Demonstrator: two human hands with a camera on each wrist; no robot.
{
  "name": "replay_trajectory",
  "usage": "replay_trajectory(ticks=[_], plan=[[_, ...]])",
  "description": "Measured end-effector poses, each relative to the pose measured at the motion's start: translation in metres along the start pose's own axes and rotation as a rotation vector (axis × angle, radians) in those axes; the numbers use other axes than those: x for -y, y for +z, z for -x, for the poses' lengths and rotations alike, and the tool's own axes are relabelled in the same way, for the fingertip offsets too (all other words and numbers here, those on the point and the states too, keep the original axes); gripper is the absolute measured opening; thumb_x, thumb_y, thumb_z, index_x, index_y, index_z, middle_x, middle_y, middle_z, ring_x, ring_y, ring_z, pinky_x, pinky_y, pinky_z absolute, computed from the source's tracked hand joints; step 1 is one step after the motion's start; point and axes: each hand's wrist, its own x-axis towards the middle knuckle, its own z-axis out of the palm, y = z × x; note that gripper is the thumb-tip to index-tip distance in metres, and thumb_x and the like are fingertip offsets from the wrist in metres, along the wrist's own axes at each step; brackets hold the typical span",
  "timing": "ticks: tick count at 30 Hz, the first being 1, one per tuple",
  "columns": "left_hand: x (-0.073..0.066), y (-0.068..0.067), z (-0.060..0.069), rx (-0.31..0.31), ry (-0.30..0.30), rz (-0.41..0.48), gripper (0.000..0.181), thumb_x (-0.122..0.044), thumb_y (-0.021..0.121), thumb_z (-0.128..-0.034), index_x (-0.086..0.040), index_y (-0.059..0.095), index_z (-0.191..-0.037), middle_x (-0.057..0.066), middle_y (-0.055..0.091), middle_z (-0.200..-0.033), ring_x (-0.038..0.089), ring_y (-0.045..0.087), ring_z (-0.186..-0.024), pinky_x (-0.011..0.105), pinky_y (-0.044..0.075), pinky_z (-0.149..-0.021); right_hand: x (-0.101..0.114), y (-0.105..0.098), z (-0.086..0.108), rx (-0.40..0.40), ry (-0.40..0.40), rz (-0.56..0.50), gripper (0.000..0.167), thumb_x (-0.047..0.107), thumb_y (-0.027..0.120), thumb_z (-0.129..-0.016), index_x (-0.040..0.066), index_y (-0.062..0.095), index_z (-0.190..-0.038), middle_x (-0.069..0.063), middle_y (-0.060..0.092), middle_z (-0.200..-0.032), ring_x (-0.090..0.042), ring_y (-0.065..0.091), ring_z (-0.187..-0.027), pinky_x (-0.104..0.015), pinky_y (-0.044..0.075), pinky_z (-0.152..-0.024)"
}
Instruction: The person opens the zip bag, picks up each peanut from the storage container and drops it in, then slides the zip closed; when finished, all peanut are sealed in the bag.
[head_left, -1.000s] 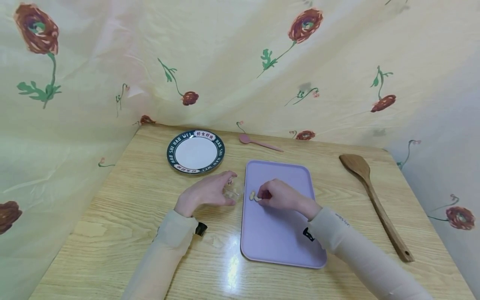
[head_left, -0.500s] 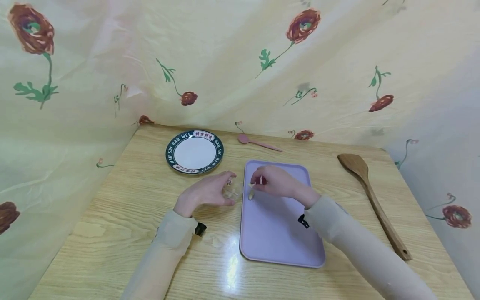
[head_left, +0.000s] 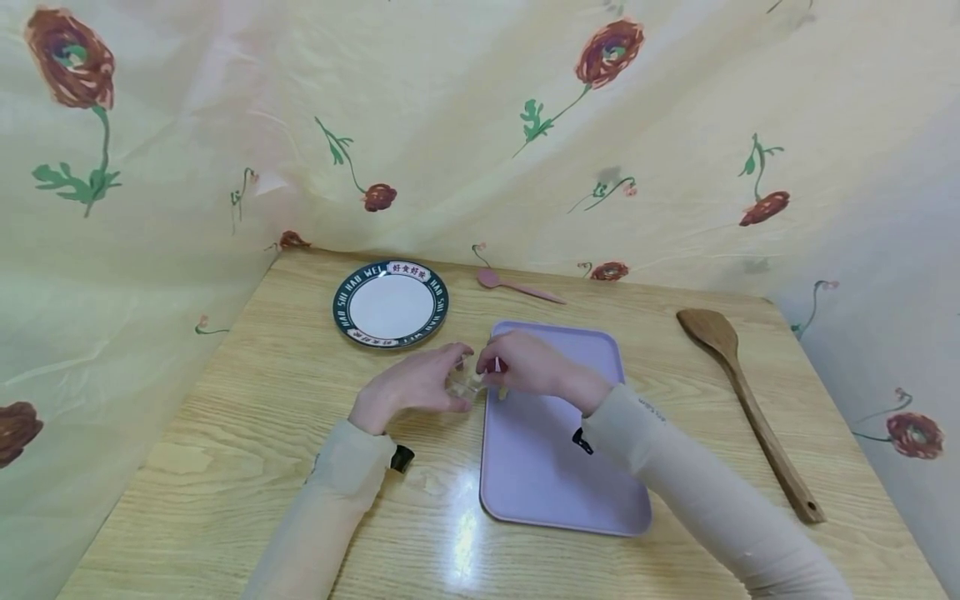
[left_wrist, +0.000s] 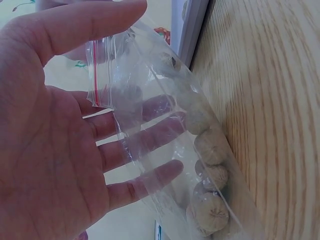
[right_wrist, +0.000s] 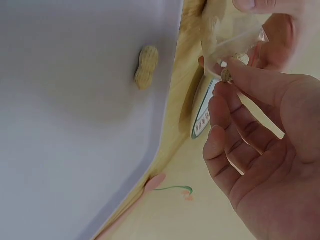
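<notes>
My left hand holds a clear zip-lock bag upright at the left edge of the lilac tray. Its thumb and spread fingers stand around the bag's mouth, and several peanuts show through the plastic along the bag's lower side. At the bag's mouth my right hand pinches a peanut between thumb and fingertips. Another peanut lies on the tray near its left rim, partly covered by the right hand in the head view.
Behind the left hand sits a round plate with a dark lettered rim. A pink spoon lies at the back of the wooden table. To the right of the tray is a wooden turner. Floral cloth hangs behind.
My right hand has picked up a peanut from the tray and carried it left to the bag's mouth. The left hand and bag have stayed in place.
</notes>
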Motion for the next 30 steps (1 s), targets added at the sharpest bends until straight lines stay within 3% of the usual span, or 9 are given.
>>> replay_trajectory(ticks=[14, 30], plan=[[0.0, -0.001, 0.001, -0.005, 0.005, 0.01, 0.077, -0.035, 0.079, -0.0831, -0.012, 0.042, -0.146, 0.008, 0.059, -0.133, 0.021, 0.058, -0.112, 0.037, 0.049, -0.094, 0.006, 0.005, 0.001, -0.027, 0.002, -0.053, 0.014, 0.005, 0.076, -0.086, 0.008, 0.076, -0.1, 0.003, 0.068, -0.087, -0.009, 0.058, -0.077, -0.024, 0.051, -0.067], [0.0, 0.0, 0.001, 0.005, -0.029, 0.006, 0.08, -0.037, 0.078, -0.084, -0.013, 0.039, -0.15, 0.007, 0.054, -0.142, 0.024, 0.054, -0.124, 0.04, 0.045, -0.103, 0.001, 0.0, 0.011, -0.037, 0.064, -0.079, 0.013, 0.006, 0.073, -0.089, 0.006, 0.074, -0.103, 0.002, 0.068, -0.091, -0.01, 0.057, -0.076, -0.026, 0.051, -0.068]])
